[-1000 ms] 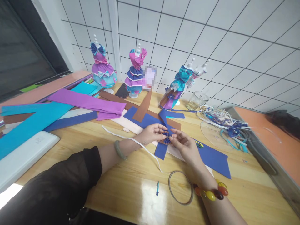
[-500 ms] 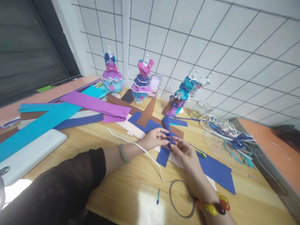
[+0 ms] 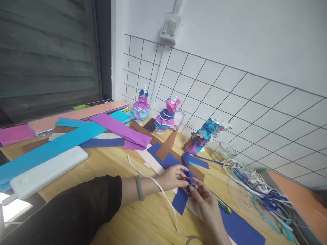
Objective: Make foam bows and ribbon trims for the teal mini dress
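Note:
Between the fingertips of both hands is a small dark-blue pleated piece (image 3: 189, 183), gathered into a roundish shape. My left hand (image 3: 172, 177) pinches its left edge, with a green bangle at the wrist. On the other side, my right hand (image 3: 208, 202) grips it between thumb and fingers, hiding part of it. Below the hands lies a blue strip (image 3: 180, 204), with a pale pink strip (image 3: 149, 160) and brown strip (image 3: 167, 146) behind. A slim yellow-green tool (image 3: 224, 207) rests right of my right hand. White cord (image 3: 167, 200) crosses near my left wrist.
Three small dress forms in ruffled dresses (image 3: 140, 109) (image 3: 163, 117) (image 3: 205, 131) stand along the back. Turquoise (image 3: 74, 136) and purple strips (image 3: 122, 131) lie left, beside a long white device (image 3: 51, 170). A glass (image 3: 223, 152) and a ribbon pile (image 3: 255, 180) are at right.
The view has tilted upward, so the table and hands appear lower and more wall shows. Both hands still pinch the blue pleated piece, with little visible shift of the fingers.

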